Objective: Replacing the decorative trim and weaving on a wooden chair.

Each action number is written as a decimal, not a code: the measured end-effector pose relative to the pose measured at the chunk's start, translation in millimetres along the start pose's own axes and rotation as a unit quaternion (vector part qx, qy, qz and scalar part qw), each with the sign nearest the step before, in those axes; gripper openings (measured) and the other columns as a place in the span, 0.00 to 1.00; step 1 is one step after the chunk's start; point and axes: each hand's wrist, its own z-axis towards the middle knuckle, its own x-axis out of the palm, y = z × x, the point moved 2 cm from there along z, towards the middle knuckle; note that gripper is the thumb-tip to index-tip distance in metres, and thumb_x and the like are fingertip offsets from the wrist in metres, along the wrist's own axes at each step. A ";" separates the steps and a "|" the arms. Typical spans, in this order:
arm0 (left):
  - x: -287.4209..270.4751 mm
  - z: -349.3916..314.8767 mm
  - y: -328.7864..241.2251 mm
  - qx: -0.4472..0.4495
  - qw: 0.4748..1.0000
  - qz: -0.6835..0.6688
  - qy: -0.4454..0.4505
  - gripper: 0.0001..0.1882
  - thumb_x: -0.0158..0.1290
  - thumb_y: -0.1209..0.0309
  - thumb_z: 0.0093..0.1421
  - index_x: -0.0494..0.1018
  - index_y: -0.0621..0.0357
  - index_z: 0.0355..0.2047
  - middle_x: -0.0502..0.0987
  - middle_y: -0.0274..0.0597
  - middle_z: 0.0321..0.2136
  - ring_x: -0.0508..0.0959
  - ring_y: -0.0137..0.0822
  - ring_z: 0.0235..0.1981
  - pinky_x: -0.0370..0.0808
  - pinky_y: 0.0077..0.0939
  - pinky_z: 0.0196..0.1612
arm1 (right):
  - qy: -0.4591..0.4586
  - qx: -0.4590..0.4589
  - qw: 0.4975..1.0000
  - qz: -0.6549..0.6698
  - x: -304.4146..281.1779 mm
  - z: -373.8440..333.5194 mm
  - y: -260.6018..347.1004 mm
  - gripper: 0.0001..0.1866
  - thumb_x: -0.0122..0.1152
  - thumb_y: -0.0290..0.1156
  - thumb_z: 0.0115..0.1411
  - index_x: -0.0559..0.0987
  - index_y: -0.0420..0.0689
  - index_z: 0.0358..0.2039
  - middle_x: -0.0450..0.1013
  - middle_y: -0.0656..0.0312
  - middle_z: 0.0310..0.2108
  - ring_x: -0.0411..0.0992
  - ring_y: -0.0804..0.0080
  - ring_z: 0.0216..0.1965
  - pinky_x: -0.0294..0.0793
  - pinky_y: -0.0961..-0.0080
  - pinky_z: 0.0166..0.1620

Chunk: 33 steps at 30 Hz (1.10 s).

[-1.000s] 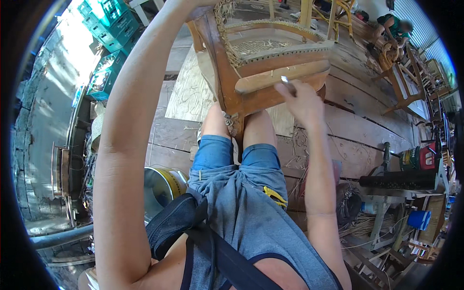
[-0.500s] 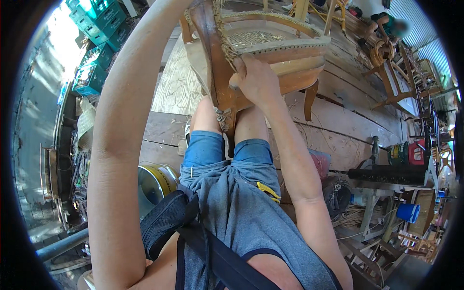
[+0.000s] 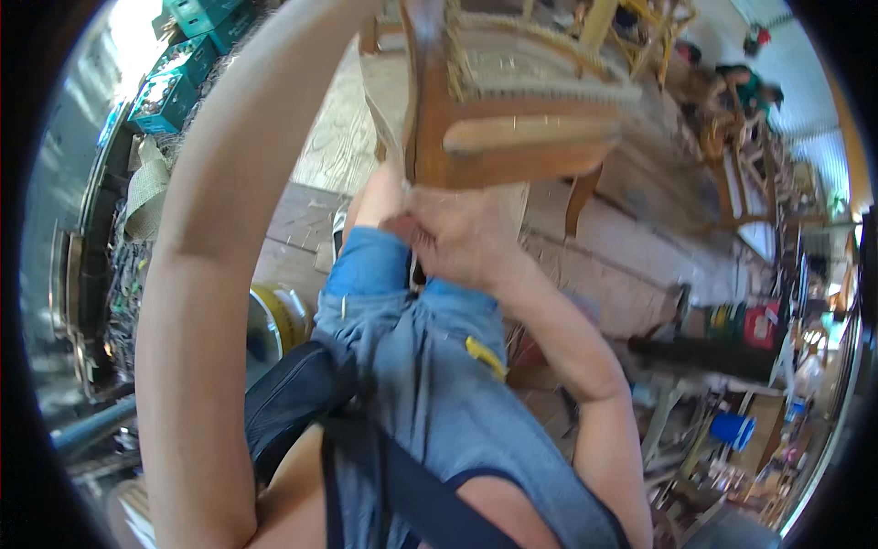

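Note:
A wooden chair frame (image 3: 530, 135) stands tilted in front of me, its front leg end between my knees. Along its edge runs a row of small holes, and woven cane strands (image 3: 457, 55) hang at the seat rim. My right hand (image 3: 462, 240) is low at the chair's front corner, over my lap near the leg; motion smears its fingers, and whether they hold anything is hidden. My left forearm (image 3: 247, 119) stretches up past the top edge beside the chair's back post, so my left hand lies outside the picture.
A yellow-banded bucket (image 3: 294, 320) stands at my left thigh. A yellow-handled tool (image 3: 485, 357) sticks out at my right hip. Teal crates (image 3: 165, 101) stand at far left. Another person (image 3: 745, 91) is at far right among chair frames. A blue bucket (image 3: 732, 430) stands at lower right.
My right hand has left the seat edge and cane strands and moved down and left to the chair's lower corner. My view has shifted slightly. My left arm stays raised.

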 end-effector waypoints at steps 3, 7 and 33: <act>24.2 15.1 24.6 0.036 0.996 0.040 -0.076 0.32 0.43 0.45 0.66 0.82 0.64 0.37 0.81 0.59 0.36 0.81 0.55 0.42 0.77 0.44 0.47 | -0.053 0.211 0.969 0.114 -7.7 4.9 -45.6 0.17 0.53 0.43 0.68 0.80 0.41 0.39 0.79 0.50 0.36 0.77 0.47 0.41 0.76 0.59 0.44; 11.8 13.2 1.8 0.013 0.999 0.039 -0.012 0.36 0.42 0.42 0.65 0.81 0.67 0.36 0.81 0.60 0.36 0.81 0.56 0.42 0.76 0.45 0.47 | -0.009 0.382 0.923 -0.044 -22.3 -12.6 -125.2 0.18 0.49 0.41 0.70 0.78 0.41 0.46 0.76 0.43 0.43 0.72 0.41 0.49 0.73 0.57 0.50; 0.1 -15.2 -10.0 0.001 0.970 -0.154 -0.187 0.31 0.46 0.41 0.64 0.77 0.56 0.49 0.79 0.56 0.46 0.80 0.50 0.46 0.75 0.45 0.52 | -0.120 0.184 0.974 -0.051 -19.6 11.7 -104.3 0.11 0.58 0.38 0.63 0.81 0.51 0.42 0.79 0.62 0.39 0.78 0.58 0.41 0.78 0.66 0.40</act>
